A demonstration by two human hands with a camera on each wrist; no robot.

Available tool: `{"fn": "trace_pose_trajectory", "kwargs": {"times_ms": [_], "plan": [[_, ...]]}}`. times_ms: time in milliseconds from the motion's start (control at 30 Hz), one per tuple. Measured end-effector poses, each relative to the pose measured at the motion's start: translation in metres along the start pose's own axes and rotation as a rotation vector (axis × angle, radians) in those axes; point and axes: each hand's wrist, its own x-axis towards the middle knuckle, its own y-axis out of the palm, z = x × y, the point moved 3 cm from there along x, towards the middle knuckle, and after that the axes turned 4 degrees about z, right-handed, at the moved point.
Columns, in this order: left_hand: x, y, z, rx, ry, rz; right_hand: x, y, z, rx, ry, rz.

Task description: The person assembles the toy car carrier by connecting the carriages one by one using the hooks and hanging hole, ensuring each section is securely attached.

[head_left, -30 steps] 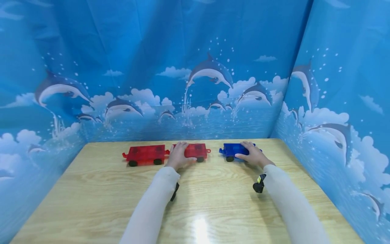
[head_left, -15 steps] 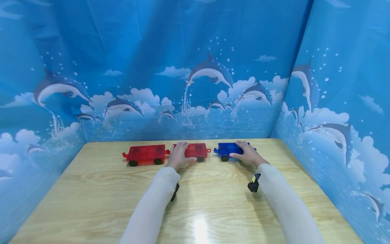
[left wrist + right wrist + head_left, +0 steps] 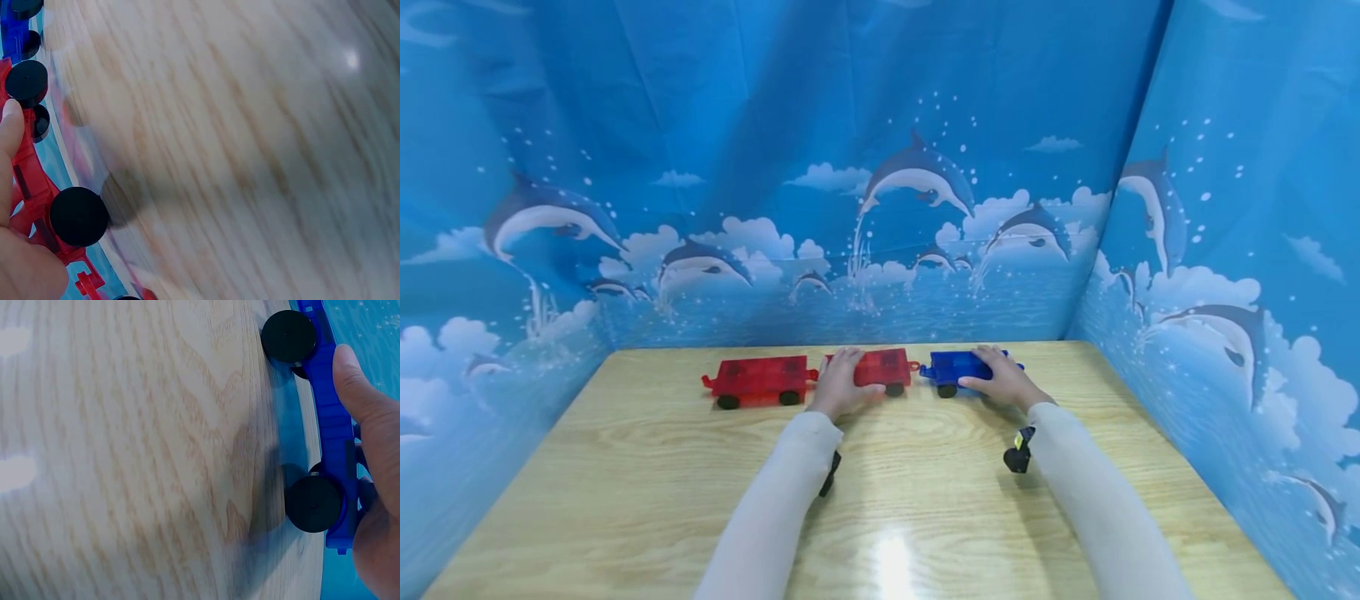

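Three flat toy train cars with black wheels stand in a row on the table. My left hand (image 3: 840, 385) grips the middle red car (image 3: 883, 367) over its top, thumb along the near side, as the left wrist view also shows. Hooked to its left end is another red car (image 3: 760, 379). On the right, my right hand (image 3: 1002, 382) holds a blue car (image 3: 953, 365) between thumb and fingers. The blue hook (image 3: 927, 372) is right at the red ring (image 3: 914, 366) of the middle car. In the right wrist view, the thumb (image 3: 350, 372) presses the blue car's side.
The pale wooden table (image 3: 925, 492) runs from the cars toward me. Just behind them hangs a blue curtain (image 3: 820, 208) printed with dolphins, and another side of it (image 3: 1225, 250) borders the right edge. Both wrists carry small black cameras (image 3: 1018, 452).
My right hand has slid the blue car leftward until its hook meets the middle red car's ring. The left hand and both red cars have stayed nearly still.
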Motion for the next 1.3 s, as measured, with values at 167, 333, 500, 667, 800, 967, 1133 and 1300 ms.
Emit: {"fn": "trace_pose_trajectory", "kwargs": {"times_ms": [167, 333, 500, 667, 800, 967, 1133, 1300], "plan": [[0.0, 0.001, 0.0, -0.025, 0.001, -0.011, 0.001, 0.001, 0.002, 0.008, 0.0, 0.003], [-0.001, 0.001, -0.003, -0.038, 0.008, -0.013, 0.004, 0.004, 0.007, 0.009, -0.032, 0.0], [-0.001, 0.001, -0.005, -0.023, 0.02, -0.013, 0.004, 0.004, 0.01, 0.004, -0.048, -0.01], [-0.002, 0.001, -0.006, -0.011, 0.022, -0.015, 0.004, 0.004, 0.01, 0.011, -0.039, -0.016], [-0.003, 0.001, -0.006, -0.02, 0.025, -0.017, 0.005, 0.006, 0.008, 0.006, -0.031, -0.012], [-0.003, 0.003, -0.004, -0.032, 0.019, -0.016, 0.006, 0.007, 0.006, 0.009, -0.032, -0.013], [-0.002, 0.004, -0.003, -0.033, 0.029, -0.014, 0.005, 0.006, 0.004, 0.008, -0.025, -0.004], [-0.001, 0.004, -0.003, -0.031, 0.034, -0.013, 0.004, 0.005, 0.004, 0.007, -0.033, -0.005]]}}
